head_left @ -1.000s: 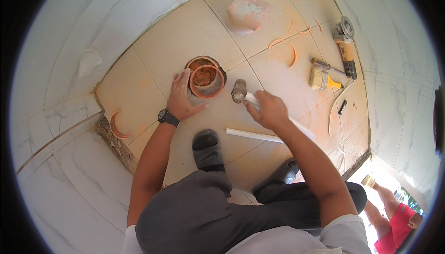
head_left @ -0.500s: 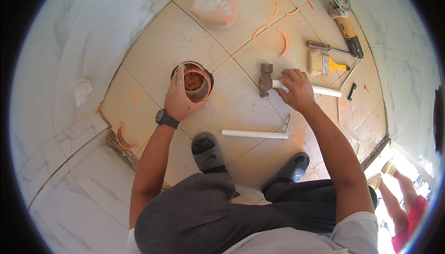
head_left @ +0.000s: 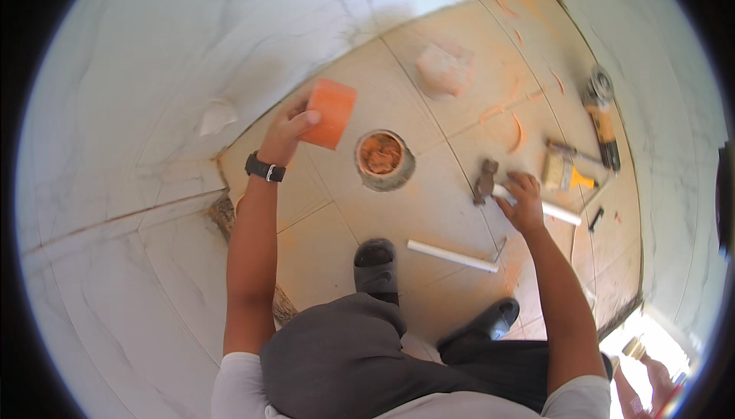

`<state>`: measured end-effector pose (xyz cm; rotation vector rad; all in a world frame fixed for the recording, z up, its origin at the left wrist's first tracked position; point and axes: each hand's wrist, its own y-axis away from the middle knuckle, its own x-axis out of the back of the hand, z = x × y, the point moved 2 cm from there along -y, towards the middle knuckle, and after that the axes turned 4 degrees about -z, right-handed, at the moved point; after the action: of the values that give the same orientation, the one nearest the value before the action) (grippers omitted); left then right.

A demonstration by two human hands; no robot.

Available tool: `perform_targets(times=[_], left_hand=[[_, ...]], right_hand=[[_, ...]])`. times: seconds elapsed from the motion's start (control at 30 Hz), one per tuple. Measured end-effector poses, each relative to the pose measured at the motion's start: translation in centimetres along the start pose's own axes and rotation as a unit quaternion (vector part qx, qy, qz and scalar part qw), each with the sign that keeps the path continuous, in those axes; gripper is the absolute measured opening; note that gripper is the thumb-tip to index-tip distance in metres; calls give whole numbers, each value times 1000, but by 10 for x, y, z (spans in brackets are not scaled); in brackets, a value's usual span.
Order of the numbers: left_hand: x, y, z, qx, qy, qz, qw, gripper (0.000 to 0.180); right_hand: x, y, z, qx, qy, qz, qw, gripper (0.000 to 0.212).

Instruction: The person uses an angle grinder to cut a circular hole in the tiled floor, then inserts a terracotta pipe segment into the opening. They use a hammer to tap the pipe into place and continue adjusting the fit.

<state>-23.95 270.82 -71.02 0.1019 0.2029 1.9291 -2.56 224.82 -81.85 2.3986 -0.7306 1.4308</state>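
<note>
My left hand [head_left: 288, 130] is raised above the tiled floor and grips a short orange pipe piece [head_left: 329, 113] by its side. Below and to its right, a round floor opening [head_left: 383, 159] holds orange rubble. My right hand [head_left: 523, 202] rests low on the floor, closed around the white handle of a hammer [head_left: 485, 180] whose dark head points left. A black watch sits on my left wrist.
A white pipe length [head_left: 452, 256] lies by my black sandals [head_left: 376, 267]. A brush with a yellow handle [head_left: 564, 173], an angle grinder [head_left: 601, 113] and a pink brick chunk [head_left: 444, 69] lie farther off. White tiled walls surround the floor.
My left hand has lifted the orange pipe piece out of the floor opening and raised it to the left. My right hand with the hammer has dropped to the floor on the right.
</note>
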Motion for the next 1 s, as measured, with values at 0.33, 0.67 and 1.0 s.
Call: perform_targets(times=[0.33, 0.67, 1.0], left_hand=[[12, 32, 2, 281, -128, -89, 947, 76], [6, 36, -31, 331, -138, -58, 932, 77], [-99, 55, -88, 106, 457, -17, 883, 73]], right_hand=[[2, -2, -2, 4, -1, -6, 1000, 34], [11, -10, -17, -19, 35, -43, 998, 35], [57, -125, -200, -45, -193, -266, 943, 126]])
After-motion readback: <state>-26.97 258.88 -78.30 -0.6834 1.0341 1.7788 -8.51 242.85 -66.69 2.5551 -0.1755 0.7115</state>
